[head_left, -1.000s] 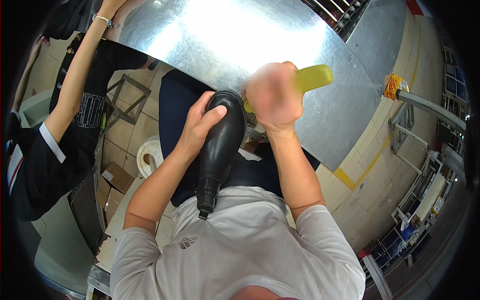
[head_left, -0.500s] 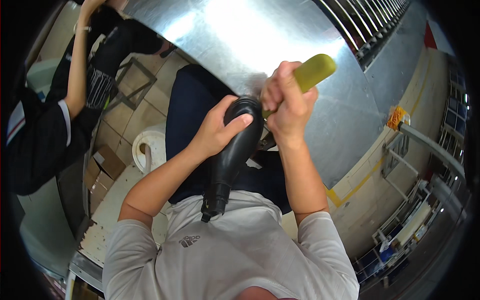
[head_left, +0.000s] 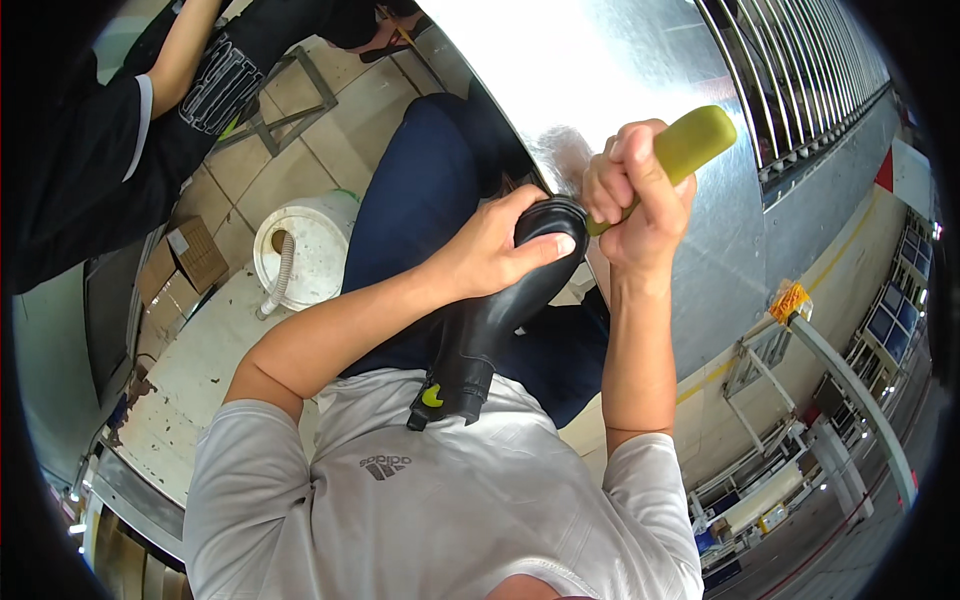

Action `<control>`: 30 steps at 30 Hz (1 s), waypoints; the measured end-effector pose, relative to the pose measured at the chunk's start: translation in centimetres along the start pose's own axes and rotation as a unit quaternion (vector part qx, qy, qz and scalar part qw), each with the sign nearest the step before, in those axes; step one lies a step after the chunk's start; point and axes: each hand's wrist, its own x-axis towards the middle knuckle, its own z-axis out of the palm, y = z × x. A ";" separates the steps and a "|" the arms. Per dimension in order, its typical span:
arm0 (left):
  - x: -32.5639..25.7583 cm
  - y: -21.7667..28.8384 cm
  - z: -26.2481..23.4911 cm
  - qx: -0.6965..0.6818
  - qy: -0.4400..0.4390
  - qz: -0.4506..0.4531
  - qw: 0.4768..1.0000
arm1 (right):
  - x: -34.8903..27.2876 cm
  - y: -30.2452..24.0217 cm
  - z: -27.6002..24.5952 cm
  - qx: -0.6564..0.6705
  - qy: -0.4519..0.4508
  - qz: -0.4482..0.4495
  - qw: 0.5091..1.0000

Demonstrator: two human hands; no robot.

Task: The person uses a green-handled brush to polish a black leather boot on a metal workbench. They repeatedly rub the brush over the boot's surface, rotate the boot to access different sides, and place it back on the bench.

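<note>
My left hand is wrapped round the wide upper end of a long black tapered piece. It has a smooth, glossy body and a ridged rim at the top, with my thumb lying across it. Its narrow lower end has a yellow-green spot and rests against my shirt. In my right hand I grip a yellow-green bar with a rounded end. That end sticks out above my fist, and the bar's lower tip is close beside the black rim; whether they touch I cannot tell.
A shiny metal table lies ahead and to the right, with a row of metal bars along its far side. To my left are a white bucket with a hose and a cardboard box. Another person sits at far left.
Both hands, the black piece and the yellow-green bar have shifted right in the view. The view itself has turned, so more of the bucket shows. Both grips are unchanged.
</note>
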 end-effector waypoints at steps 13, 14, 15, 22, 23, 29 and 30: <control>0.8 -1.4 0.4 0.023 0.061 0.090 0.994 | 0.2 0.9 2.2 -0.270 -0.049 -0.089 0.958; 0.8 -1.5 0.7 0.042 0.074 0.126 0.988 | 0.4 0.6 2.2 -0.335 -0.129 -0.114 0.926; 0.6 -1.6 1.0 -0.003 0.091 0.133 0.987 | 0.1 0.6 2.1 -0.388 -0.206 -0.140 0.887; 0.5 -0.9 0.1 0.012 0.002 0.005 1.000 | 0.7 -1.3 1.6 -0.248 -0.095 0.075 0.961; 0.4 -1.4 0.2 0.008 0.018 0.053 0.998 | 0.6 0.1 2.4 -0.363 -0.138 -0.028 0.921; 0.4 -0.2 0.1 0.003 0.024 0.023 0.999 | 3.7 -1.0 0.3 -0.193 -0.141 0.156 0.958; 0.4 -0.5 0.2 0.015 0.030 0.030 0.999 | 4.4 -1.4 -0.2 -0.158 -0.127 0.190 0.961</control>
